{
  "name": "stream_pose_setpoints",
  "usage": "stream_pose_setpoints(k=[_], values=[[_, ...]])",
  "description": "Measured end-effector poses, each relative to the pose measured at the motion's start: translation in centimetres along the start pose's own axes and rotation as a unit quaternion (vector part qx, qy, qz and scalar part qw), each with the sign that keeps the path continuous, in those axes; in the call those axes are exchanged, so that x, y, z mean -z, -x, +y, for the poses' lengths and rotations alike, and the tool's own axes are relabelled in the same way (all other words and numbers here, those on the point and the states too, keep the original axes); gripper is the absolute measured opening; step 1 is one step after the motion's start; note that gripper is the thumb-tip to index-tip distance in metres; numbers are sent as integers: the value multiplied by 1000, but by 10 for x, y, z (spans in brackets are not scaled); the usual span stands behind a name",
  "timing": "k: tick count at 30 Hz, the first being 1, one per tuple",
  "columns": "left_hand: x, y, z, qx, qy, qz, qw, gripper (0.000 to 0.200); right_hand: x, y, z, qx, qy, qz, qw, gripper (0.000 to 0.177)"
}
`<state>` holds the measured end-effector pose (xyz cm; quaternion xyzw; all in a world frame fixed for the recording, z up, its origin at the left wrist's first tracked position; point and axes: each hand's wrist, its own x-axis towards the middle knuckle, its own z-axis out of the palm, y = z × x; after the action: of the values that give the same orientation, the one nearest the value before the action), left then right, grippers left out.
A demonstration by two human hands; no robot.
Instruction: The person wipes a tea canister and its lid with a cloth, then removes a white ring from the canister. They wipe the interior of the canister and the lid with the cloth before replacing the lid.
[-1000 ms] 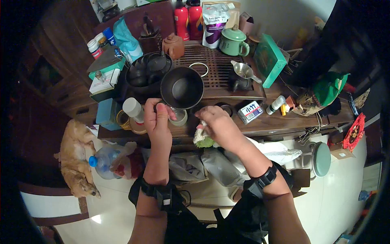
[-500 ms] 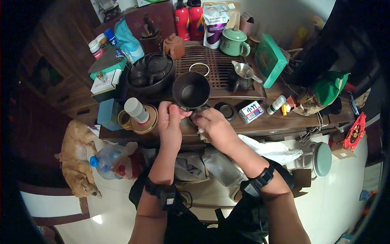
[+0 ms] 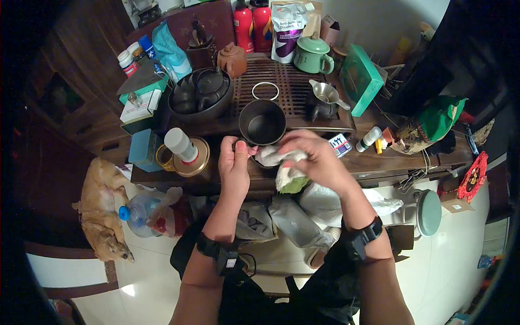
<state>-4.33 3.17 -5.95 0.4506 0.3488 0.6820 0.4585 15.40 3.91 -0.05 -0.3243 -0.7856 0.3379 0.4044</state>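
Note:
A dark round cup (image 3: 262, 122) is tilted so that its inside faces me. My left hand (image 3: 234, 162) is closed at its lower left side, with the thumb pressed along what looks like a short handle. Just right of it, my right hand (image 3: 317, 157) grips a white and green cloth (image 3: 292, 177) that hangs below the fingers. Part of the cloth lies close under the cup's lower edge. A white ring (image 3: 265, 91) rests on the slatted tea tray (image 3: 246, 89) behind the cup.
To the left stand a large dark bowl (image 3: 200, 111) of teaware and a white-topped jar (image 3: 181, 145) on a round wooden lid. A strainer (image 3: 325, 93), a small box (image 3: 340, 145) and a green teapot (image 3: 313, 54) are to the right. A dog (image 3: 103, 211) lies on the floor.
My right hand has moved to the right and the cloth now hangs in plain view. The cup and my left hand have shifted slightly right.

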Motion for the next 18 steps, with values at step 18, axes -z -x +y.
stream_pose_setpoints(k=[18], values=[[-4,-2,33,-228,-256,-57,938,20,63,6,-26,-42,-743,156,649,53]])
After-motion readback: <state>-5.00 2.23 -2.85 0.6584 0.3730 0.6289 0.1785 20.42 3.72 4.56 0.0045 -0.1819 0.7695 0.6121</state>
